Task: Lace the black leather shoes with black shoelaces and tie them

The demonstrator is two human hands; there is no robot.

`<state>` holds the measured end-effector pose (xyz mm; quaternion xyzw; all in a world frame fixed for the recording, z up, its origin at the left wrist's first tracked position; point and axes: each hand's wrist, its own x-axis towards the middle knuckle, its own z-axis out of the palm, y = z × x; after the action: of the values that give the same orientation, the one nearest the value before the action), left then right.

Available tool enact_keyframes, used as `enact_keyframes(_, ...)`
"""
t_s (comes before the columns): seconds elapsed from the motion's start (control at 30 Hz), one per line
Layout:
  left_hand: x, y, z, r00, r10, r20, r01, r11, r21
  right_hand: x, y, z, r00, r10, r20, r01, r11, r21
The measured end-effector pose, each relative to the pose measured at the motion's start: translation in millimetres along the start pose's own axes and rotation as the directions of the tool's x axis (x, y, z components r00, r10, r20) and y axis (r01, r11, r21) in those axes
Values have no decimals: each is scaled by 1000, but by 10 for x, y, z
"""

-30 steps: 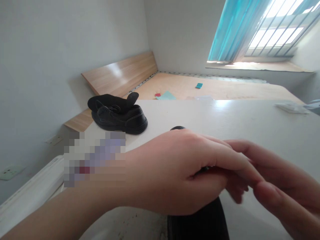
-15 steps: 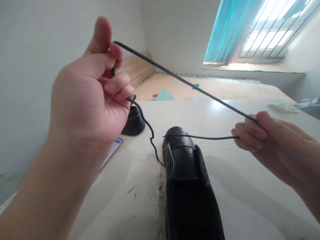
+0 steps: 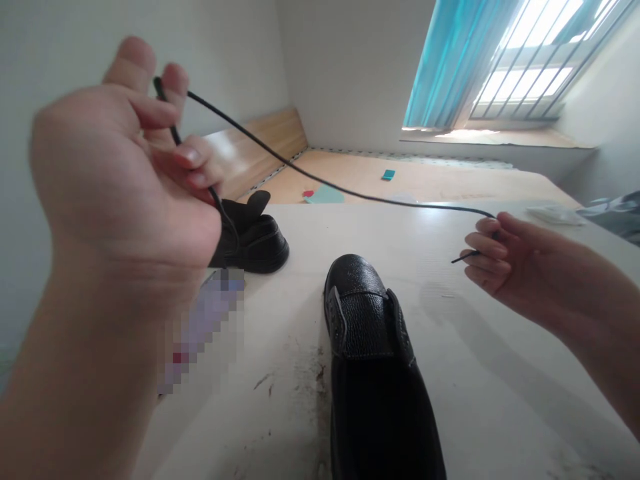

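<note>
A thin black shoelace [image 3: 300, 172] runs through the air between my two hands, sagging toward the right. My left hand [image 3: 130, 147], raised at the upper left, has the lace threaded between its bent fingers, and a tail of it drops below the palm. On the right, my right hand [image 3: 493, 250] pinches the other end, with a short tip poking out past the fingers. Below them a black leather shoe [image 3: 360, 320] rests on the white table, toe pointing away from me, its flaps unlaced. A second black shoe [image 3: 260, 243] stands behind my left hand, partly hidden.
A phone [image 3: 210, 320] with a blurred-out screen lies on the table [image 3: 280, 420] by my left wrist. Beyond the table is a wooden surface [image 3: 450, 180] with teal paper pieces [image 3: 327, 195]. A clear plastic packet [image 3: 555, 215] lies at the far right.
My left hand has moved left, uncovering more of the second shoe and the phone. The lace has gone from taut to slack, and its lower strand no longer crosses the near shoe's toe.
</note>
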<state>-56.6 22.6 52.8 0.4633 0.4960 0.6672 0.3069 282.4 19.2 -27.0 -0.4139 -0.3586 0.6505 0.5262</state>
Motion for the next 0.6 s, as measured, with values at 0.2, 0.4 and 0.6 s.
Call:
enact_keyframes(0.2,-395,-14,437,926,-68,372,127,982,-137,-151,138,177,982,41,184,-37,999,-27)
enact_keyframes(0.4,-710,-141,527,412,-211,887,-283,895,344,-368,285,402,883,43,467,35,987,-157)
enact_keyframes(0.6,-790,-149,574,419,-183,889,-480,786,388,-367,285,403,935,-6,354,66,985,-159)
